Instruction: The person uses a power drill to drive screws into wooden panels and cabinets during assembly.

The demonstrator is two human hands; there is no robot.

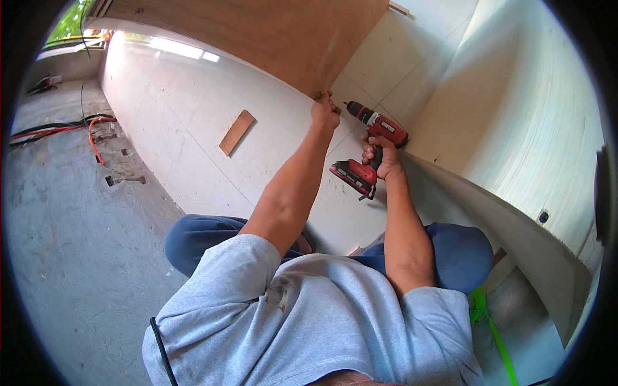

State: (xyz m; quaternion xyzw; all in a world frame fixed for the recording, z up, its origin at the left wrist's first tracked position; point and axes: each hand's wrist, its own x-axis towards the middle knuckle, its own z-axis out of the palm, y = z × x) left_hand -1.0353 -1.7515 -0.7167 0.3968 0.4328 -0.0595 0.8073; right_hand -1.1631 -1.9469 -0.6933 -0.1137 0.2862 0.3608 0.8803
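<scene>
My right hand is wrapped round the grip of a red and black cordless drill. Its chuck points up and to the left, toward my other hand, and the battery hangs at the lower end. At the near corner of a brown wooden panel, my left hand has its fingers pinched together. Whatever is between those fingertips is too small to make out. A short gap separates the drill's tip from the left hand.
A small wood offcut lies on the white tiled floor. To the right stands a large pale board. Red and black cables run along the grey concrete at left. A green strap lies at lower right.
</scene>
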